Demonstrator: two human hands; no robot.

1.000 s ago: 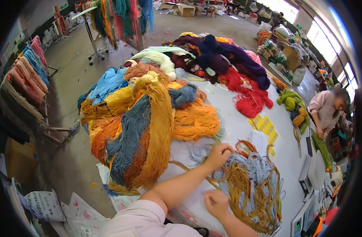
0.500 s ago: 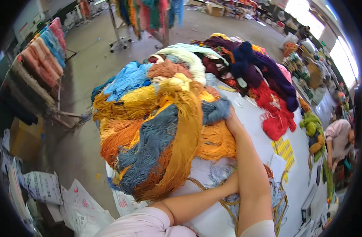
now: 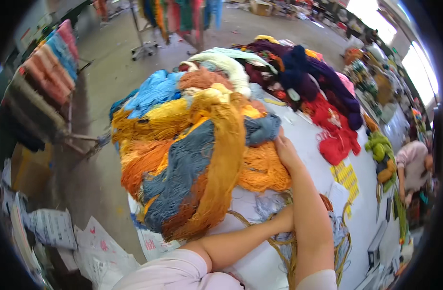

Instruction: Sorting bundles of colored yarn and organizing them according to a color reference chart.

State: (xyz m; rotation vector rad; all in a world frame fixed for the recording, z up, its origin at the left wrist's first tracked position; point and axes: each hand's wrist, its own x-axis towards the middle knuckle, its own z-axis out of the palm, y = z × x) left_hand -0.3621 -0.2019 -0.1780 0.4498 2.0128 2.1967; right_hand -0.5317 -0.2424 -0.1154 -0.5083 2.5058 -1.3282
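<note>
While hanging skeins stand at far left, a blue-grey skein lies in the mixed yarn heap. Nearer, the left hand is at pale loose yarn, its fingers hidden behind the right forearm. The right hand touches the blue-grey end; how far its fingers close cannot be told. This step appears to be handling that skein; shifting it would call for a firm hold. Farther right lies red yarn.

Blue-grey skein: is sprawling diagonally, strands loose, passing under the ochre skein; its bunched far end is poking out right.
Orange skein: is lying just in front of that end, strands fluffing out.
Loose yarn: pale blue and ochre strands are tangling on the white table, partly hidden.
</note>
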